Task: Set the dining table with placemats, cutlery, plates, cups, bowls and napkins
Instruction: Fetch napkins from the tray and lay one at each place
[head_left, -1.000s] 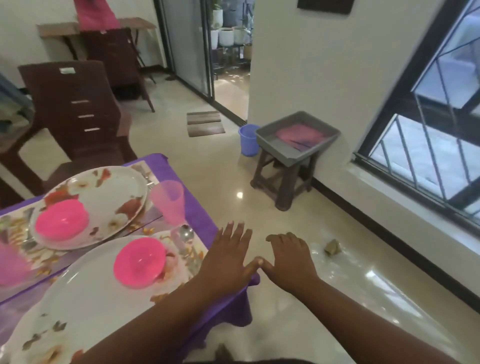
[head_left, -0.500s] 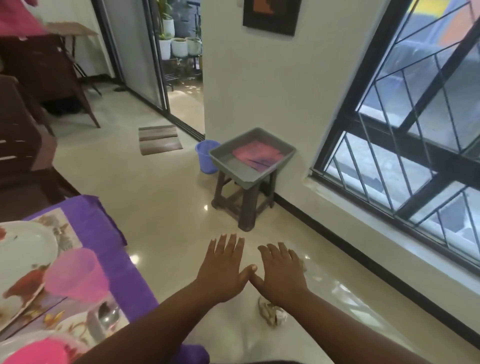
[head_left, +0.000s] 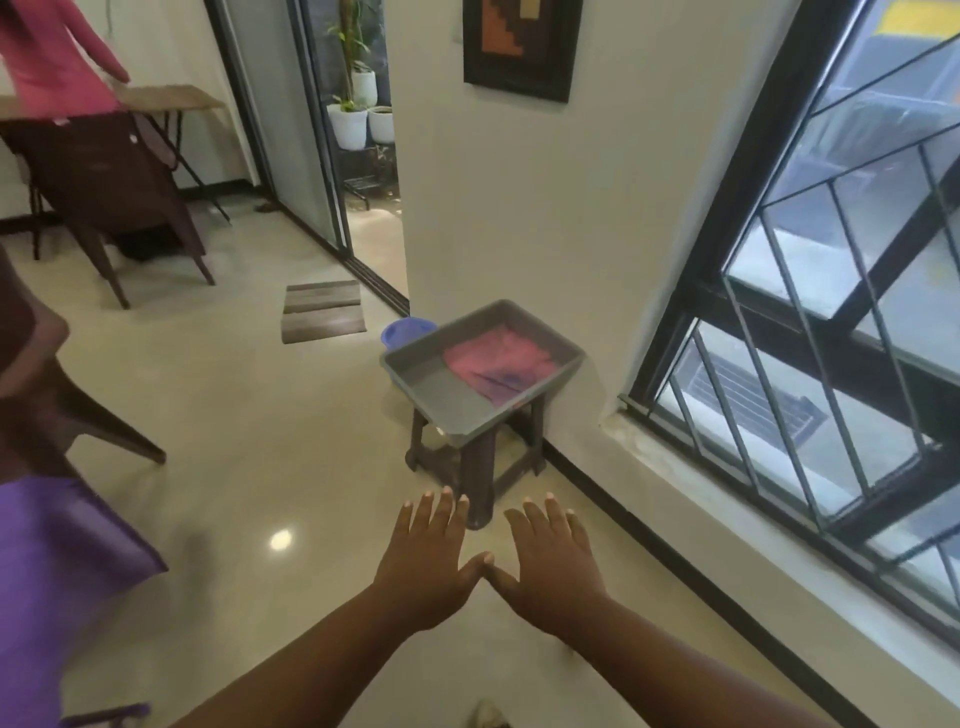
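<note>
Napkins, a folded pink stack, lie in the right half of the grey tray on the dark stool against the wall, ahead of me and a little to the right. My left hand and right hand are both flat, fingers spread and holding nothing, thumbs touching, out over the floor short of the stool. The purple-clothed bench shows only as a corner at near left. I reckon the tray overhangs the small stool, so pressing on its near edge could tip it; pinching just the top layer could unfold the stack and drag cloth onto the floor.
</note>
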